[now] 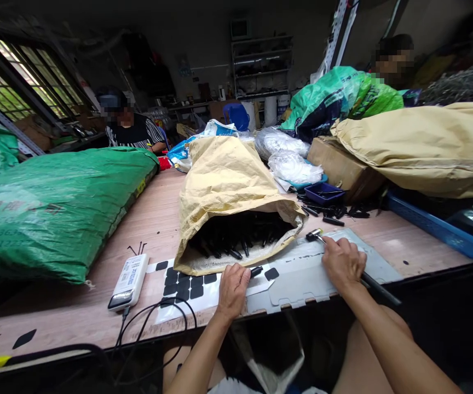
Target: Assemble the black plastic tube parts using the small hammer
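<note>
My left hand (233, 290) is closed around a small black cylindrical part (256, 271), whose end sticks out to the right of the fingers. My right hand (343, 264) grips a hammer (380, 288) with a black handle. Its small metal head lies to the left of the fingers, over a grey board (294, 284). Just beyond my left hand, a tan woven sack (228, 175) lies with its mouth toward me. Many black parts (236, 253) show inside it. Beside the left hand is a white sheet with black rounded-square stickers (196, 282).
A white power bank (128, 282) with a black cable lies left. A full green sack (56, 213) fills the left side. Loose black parts (333, 221), a blue tray (437, 224) and a cardboard box (339, 167) stand right. Two people sit beyond the table.
</note>
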Demonstrator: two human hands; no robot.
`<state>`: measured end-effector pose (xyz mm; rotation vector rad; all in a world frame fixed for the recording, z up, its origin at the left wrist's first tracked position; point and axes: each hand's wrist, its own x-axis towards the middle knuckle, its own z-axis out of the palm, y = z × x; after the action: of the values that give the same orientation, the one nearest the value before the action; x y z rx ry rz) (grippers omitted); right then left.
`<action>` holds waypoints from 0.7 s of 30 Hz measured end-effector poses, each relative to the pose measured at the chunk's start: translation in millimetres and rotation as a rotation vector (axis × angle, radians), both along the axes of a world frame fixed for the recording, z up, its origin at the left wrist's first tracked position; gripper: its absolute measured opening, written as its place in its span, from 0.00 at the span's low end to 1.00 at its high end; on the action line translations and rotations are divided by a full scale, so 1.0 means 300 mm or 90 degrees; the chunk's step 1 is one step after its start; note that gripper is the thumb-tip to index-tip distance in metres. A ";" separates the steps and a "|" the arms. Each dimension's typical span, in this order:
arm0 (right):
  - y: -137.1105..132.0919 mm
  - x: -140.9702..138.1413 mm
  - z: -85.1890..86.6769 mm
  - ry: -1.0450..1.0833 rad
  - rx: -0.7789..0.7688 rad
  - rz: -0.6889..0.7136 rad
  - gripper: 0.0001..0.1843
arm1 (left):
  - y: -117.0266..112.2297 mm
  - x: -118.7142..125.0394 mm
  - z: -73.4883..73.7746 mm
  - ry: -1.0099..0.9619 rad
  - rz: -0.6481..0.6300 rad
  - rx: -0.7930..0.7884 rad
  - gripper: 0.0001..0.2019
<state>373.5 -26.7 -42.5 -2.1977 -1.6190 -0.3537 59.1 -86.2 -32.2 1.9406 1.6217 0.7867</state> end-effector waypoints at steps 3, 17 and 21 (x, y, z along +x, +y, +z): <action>0.021 -0.033 -0.024 -0.014 0.016 0.000 0.17 | 0.014 -0.003 -0.005 0.002 -0.006 -0.003 0.22; 0.017 -0.050 -0.015 -0.010 -0.018 -0.004 0.19 | -0.431 0.069 -0.172 -0.217 -0.102 -0.451 0.26; 0.015 -0.051 -0.012 -0.010 -0.019 -0.004 0.19 | -0.415 0.094 -0.369 -0.274 0.080 -0.558 0.39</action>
<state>358.2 -22.2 -46.0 -2.2279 -1.6373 -0.3519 87.4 -210.7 -143.0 0.9848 1.4646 0.3812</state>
